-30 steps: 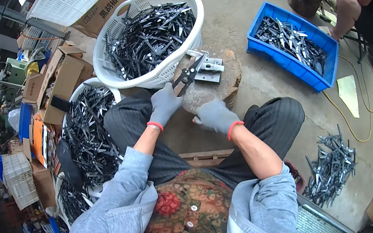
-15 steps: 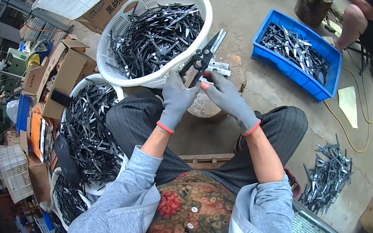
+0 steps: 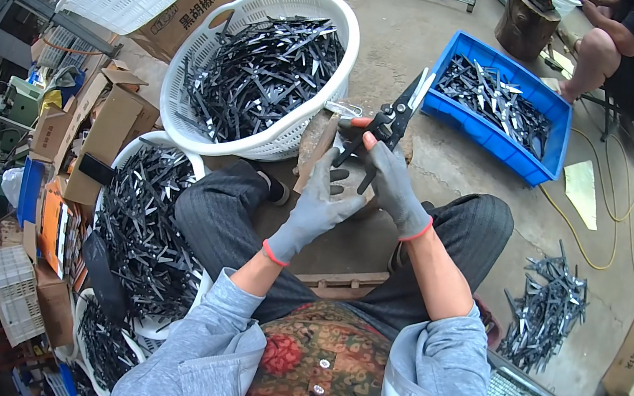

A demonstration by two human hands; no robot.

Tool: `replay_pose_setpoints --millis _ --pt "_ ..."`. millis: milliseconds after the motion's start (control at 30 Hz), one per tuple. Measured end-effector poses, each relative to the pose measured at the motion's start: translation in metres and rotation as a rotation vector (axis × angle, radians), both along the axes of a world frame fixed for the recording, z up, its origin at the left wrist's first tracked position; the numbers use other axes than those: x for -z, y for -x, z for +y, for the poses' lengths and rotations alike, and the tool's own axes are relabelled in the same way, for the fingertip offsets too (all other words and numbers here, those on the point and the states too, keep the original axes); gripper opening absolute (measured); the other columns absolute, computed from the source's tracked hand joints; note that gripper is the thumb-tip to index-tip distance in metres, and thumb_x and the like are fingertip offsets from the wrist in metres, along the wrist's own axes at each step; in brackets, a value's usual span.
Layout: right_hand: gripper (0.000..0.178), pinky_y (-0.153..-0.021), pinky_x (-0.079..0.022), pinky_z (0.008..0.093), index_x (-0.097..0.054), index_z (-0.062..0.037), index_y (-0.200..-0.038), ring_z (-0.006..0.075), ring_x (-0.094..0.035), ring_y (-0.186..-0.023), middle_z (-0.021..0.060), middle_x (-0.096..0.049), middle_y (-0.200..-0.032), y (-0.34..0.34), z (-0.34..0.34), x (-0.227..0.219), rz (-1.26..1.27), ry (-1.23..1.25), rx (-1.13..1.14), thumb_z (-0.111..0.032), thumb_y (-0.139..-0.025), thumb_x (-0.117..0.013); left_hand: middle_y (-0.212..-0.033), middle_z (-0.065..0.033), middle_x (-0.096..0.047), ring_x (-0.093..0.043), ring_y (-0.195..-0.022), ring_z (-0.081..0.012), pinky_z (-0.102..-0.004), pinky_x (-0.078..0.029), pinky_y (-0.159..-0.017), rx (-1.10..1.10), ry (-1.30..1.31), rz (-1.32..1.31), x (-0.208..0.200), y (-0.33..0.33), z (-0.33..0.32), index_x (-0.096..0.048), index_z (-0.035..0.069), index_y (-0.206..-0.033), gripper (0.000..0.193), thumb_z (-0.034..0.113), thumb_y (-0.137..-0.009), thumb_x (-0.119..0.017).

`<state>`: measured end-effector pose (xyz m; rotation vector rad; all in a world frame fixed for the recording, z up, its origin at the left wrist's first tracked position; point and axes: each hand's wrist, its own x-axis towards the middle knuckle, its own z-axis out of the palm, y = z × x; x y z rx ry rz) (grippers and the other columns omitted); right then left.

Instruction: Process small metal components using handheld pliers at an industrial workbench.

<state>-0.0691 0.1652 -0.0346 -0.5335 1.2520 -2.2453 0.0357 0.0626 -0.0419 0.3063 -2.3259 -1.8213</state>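
A pair of shears (image 3: 391,120) with a black body and long silver blades points up and to the right above a wooden block (image 3: 318,132). My right hand (image 3: 394,184), in a grey glove with a red cuff, grips it near the pivot between thumb and fingers. Below and to the left, my left hand (image 3: 316,211) wears a matching glove. Its fingers are parted and cupped beside the black handles, holding nothing that I can see. A small silver metal fitting (image 3: 343,109) sits on the block behind the shears.
Narrow black and silver pieces fill a white basket (image 3: 340,11), a second white basket (image 3: 181,318) on the left and a blue bin (image 3: 546,172). A loose pile (image 3: 547,311) lies right on the floor. Another person (image 3: 604,58) sits far right, near a yellow cable (image 3: 625,220).
The shears have gone from my left hand to my right and swung up to the right. My left hand has drawn lower and opened.
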Motion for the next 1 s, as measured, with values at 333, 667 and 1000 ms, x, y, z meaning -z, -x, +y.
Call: replay_pose_setpoints --millis 333,667,1000 --pt "0.026 -0.047 -0.04 0.0243 -0.047 -0.0072 -0.083 0.012 -0.05 -0.053 -0.0001 -0.042 -0.059 0.002 0.004 -0.003 -0.048 0.031 -0.019 -0.032 -0.091 -0.046 -0.107 -0.0073 -0.053 -0.053 -0.09 -0.0095 -0.0222 -0.043 -0.081 -0.141 -0.324 -0.146 0.02 -0.022 -0.019 -0.04 -0.005 -0.121 0.041 0.011 -0.086 -0.055" --pt "0.014 -0.066 -0.041 0.0215 -0.051 -0.0038 -0.09 0.007 -0.051 -0.074 0.0001 -0.054 -0.08 0.001 -0.01 0.011 0.105 -0.185 0.329 -0.013 -0.084 -0.059 -0.105 -0.0059 -0.054 -0.055 -0.093 -0.0114 -0.0245 -0.045 -0.078 0.087 -0.384 -0.01 -0.018 -0.008 0.021 -0.046 0.0 -0.117 0.032 0.019 -0.092 -0.047" --pt "0.027 -0.064 -0.04 0.0202 -0.052 0.0006 -0.103 0.007 -0.05 -0.075 0.001 -0.054 -0.084 0.004 0.009 -0.01 0.023 -0.139 0.082 -0.022 -0.088 -0.052 -0.066 0.0018 -0.049 -0.048 -0.057 -0.0054 -0.0182 -0.041 -0.055 -0.203 -0.411 0.126 -0.01 -0.005 0.026 -0.055 0.001 -0.094 0.026 0.025 -0.093 -0.045"
